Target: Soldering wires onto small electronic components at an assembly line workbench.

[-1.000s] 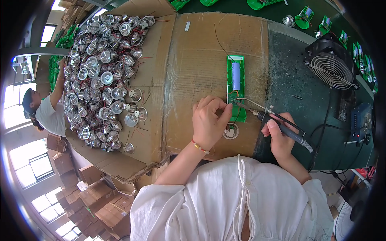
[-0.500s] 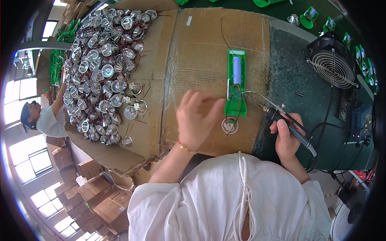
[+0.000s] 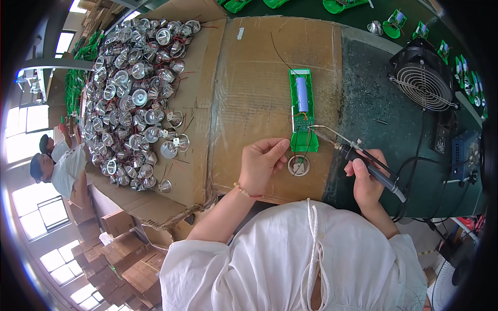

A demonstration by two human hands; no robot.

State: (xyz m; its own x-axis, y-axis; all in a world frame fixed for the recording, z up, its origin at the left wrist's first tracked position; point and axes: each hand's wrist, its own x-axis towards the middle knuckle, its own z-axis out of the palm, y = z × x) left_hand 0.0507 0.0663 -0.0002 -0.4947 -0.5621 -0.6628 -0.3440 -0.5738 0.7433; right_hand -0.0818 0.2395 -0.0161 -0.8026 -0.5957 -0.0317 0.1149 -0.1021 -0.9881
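Note:
A green plastic lamp housing point(image 3: 304, 144) lies lengthwise on the cardboard, holding a lilac cylindrical battery point(image 3: 302, 96) and a small circuit board point(image 3: 301, 124) with thin wires. Just below its near end sits a round lamp reflector point(image 3: 298, 166), joined to it by dark wires. My right hand point(image 3: 366, 181) grips a soldering iron point(image 3: 381, 178) with a thin feed tube; the tips reach the board's right side. My left hand point(image 3: 263, 163) pinches thumb and forefinger together beside the housing's lower left edge. Whatever lies between those fingertips is too small to make out.
Many silvery reflectors point(image 3: 139, 97) with red wires are heaped on cardboard at left. A metal-grilled fan point(image 3: 425, 83) and a blue box with a red light point(image 3: 465, 158) stand at right. More green housings point(image 3: 395, 24) line the far edge. Two people are at far left.
My left hand has moved down slightly and gone from spread fingers to a pinch beside the housing. The iron's tips stay at the board. A second person has come into view at far left.

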